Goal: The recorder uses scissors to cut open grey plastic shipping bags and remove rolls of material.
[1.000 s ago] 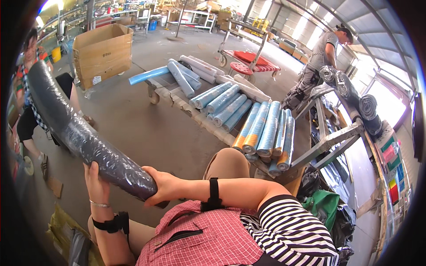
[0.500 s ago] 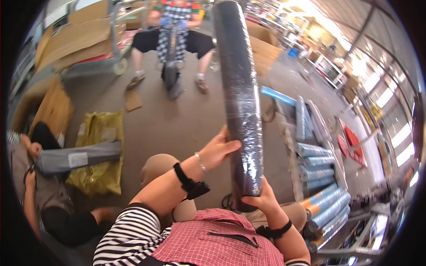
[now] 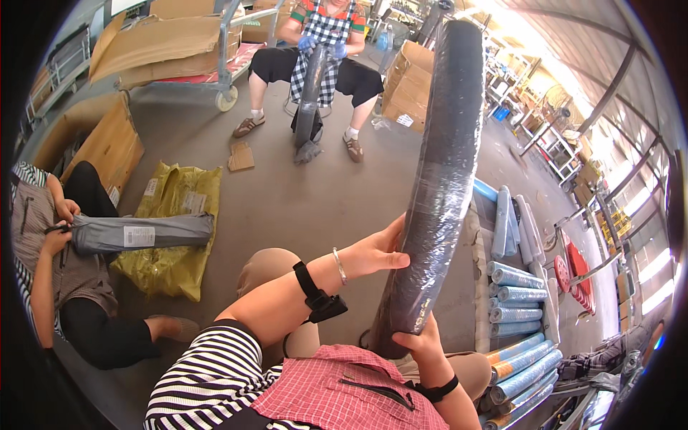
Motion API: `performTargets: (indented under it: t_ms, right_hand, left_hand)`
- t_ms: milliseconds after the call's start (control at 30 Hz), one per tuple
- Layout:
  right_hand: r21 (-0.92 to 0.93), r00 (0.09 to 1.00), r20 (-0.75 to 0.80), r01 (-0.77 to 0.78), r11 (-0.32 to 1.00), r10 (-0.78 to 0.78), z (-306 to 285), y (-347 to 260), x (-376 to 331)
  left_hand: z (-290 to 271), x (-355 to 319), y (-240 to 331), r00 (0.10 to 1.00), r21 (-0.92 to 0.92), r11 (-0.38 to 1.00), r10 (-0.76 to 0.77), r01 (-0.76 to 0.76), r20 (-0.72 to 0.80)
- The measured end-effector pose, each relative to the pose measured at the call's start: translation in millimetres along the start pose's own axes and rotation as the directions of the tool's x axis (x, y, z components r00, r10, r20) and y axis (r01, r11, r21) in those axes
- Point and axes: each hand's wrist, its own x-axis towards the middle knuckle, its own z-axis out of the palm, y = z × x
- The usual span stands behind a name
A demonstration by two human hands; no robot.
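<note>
A long black roll (image 3: 444, 172), wrapped in shiny clear film, stands tilted before me, its top leaning away to the right. My left hand (image 3: 383, 251) grips its side below the middle, thumb across the film and the other fingers hidden behind. Near the bottom end, my right hand (image 3: 421, 338) is closed round it, thumb in front. The roll's lower end comes down close to my red checked apron (image 3: 344, 394).
Several blue film-wrapped rolls (image 3: 519, 295) lie stacked on the right. At left a person holds scissors beside a grey package (image 3: 143, 233) over a yellow sack (image 3: 175, 269). Ahead, a seated person in blue gloves holds a dark wrapped roll (image 3: 309, 97); a cart (image 3: 228, 61) carries cardboard.
The roll's top has swung to the right, and both hands still hold it. The whole view has shifted, so the person ahead appears lower and further right.
</note>
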Motion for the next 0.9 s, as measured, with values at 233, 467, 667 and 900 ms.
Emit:
performTargets:
  t_ms: [233, 467, 667, 900]
  right_hand:
    - [-0.212, 0.984, -0.022, 0.171, 0.962, -0.18, -13.3, -42.1, -25.5]
    - [-0.346, 0.824, -0.142, 0.477, 0.808, -0.548, -27.5, -110.6, -90.2]
    - [-0.495, 0.621, -0.32, 0.534, 0.685, -0.716, -44.4, -162.4, -169.1]
    - [-0.7, -0.052, -0.415, 0.656, 0.282, -0.908, -33.8, -198.9, -265.2]
  left_hand:
    - [-18.2, 7.5, -35.1, 0.999, -0.2, 0.978, 0.054, -0.054, -0.006]
    - [-6.2, 20.1, -31.2, 0.981, 0.07, 0.988, -0.123, 0.135, -0.147]
    - [0.1, 20.8, -43.0, 0.974, 0.241, 0.948, -0.178, 0.208, -0.138]
    - [-5.9, 26.9, -58.5, 0.952, 0.282, 0.916, -0.234, 0.284, -0.199]
